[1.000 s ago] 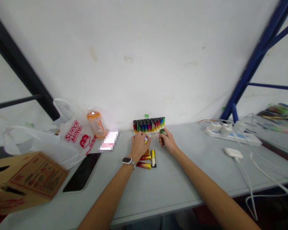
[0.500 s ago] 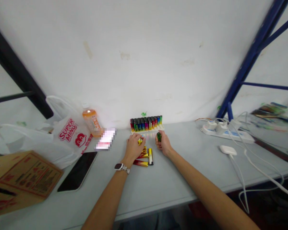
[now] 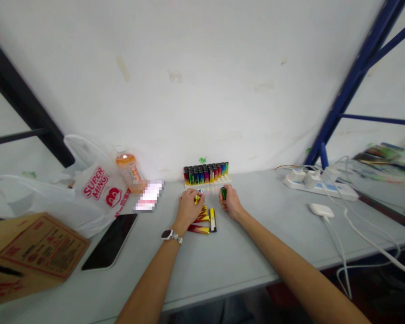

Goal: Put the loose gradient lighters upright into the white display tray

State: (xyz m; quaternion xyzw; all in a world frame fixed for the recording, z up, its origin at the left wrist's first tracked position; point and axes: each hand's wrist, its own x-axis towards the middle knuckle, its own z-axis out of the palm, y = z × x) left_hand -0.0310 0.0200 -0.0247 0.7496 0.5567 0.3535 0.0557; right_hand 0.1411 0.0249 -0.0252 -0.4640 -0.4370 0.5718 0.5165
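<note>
A white rack (image 3: 225, 180) near the wall holds rows of upright, brightly coloured lighters (image 3: 202, 174) with dark tops. My left hand (image 3: 189, 204), with a watch on its wrist, is closed on a yellow lighter (image 3: 197, 198) in front of the rack. Several red and yellow lighters (image 3: 199, 229) lie on the table beside and below that hand, partly covered by it. One yellow lighter with a white label (image 3: 212, 220) lies lengthwise to their right. My right hand (image 3: 230, 201) is closed around a green lighter (image 3: 224, 193), just in front of the rack's right end.
On the left are a cardboard box (image 3: 37, 252), a plastic bag (image 3: 84, 198), an orange bottle (image 3: 130, 171), a dark tablet (image 3: 110, 241) and a blurred bright screen (image 3: 150, 195). A power strip (image 3: 324, 187), a white charger (image 3: 321, 210) and cables lie right, by a blue metal frame (image 3: 340, 94).
</note>
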